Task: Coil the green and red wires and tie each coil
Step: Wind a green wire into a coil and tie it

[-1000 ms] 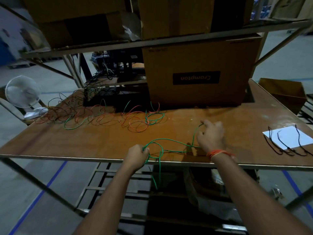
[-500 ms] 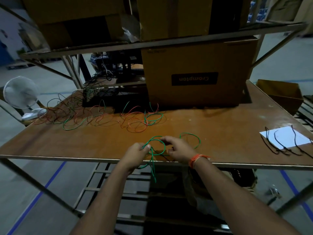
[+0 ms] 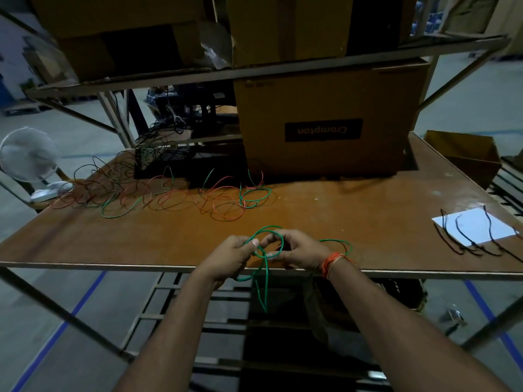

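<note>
Dim warehouse shelving and cardboard boxes stand behind a brown wooden table (image 3: 339,222), and the work sits at its near edge. A thin green insulated wire (image 3: 266,267) is gathered there into a small loop held between both hands, its ring standing roughly upright and facing the person; two loose strands hang from the loop straight down past the table edge, while a further arc of the same wire trails off to the right, lying on the table just beyond the right wrist. The left hand (image 3: 233,254) has its fingers curled round the loop's left side, thumb tip pressed against the wire; the right hand (image 3: 297,250) pinches the loop's right side between thumb and forefinger. As I judge it, the slack to be wound lies to the right and below, so the right hand is nearer the free length and best placed to feed it, with the left keeping the coil. Farther back, well apart, a tangle of loose red and green wires (image 3: 169,193) sprawls across the table's left, uncoiled as yet.
</note>
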`<control>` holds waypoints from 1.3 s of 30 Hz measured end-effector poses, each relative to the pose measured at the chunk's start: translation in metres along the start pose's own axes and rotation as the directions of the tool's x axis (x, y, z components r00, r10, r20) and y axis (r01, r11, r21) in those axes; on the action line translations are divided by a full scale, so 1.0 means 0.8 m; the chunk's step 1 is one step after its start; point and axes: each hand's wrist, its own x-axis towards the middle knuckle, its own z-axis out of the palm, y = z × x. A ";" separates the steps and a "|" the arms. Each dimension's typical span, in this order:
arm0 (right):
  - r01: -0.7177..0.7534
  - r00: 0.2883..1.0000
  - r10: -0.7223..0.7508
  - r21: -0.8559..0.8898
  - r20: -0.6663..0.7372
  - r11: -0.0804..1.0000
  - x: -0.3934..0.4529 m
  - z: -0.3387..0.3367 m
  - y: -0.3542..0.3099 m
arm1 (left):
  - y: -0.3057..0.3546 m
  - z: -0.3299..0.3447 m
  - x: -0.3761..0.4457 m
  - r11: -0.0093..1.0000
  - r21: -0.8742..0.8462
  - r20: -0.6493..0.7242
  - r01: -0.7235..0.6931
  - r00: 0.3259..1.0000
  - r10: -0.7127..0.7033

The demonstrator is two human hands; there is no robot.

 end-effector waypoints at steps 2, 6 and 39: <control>-0.038 0.999 0.038 0.030 0.020 0.999 0.001 0.004 0.002 | 0.003 0.004 0.002 1.000 -0.004 -0.002 -0.018 1.000 0.018; -0.160 0.967 0.142 -0.068 -0.212 0.985 0.002 0.005 0.017 | 0.011 0.001 0.005 1.000 -0.024 -0.066 -0.010 0.998 0.009; -0.120 0.877 -0.003 -0.225 -0.480 0.967 -0.045 -0.004 -0.062 | 0.050 -0.014 0.010 0.967 0.181 -0.220 -0.180 0.951 0.218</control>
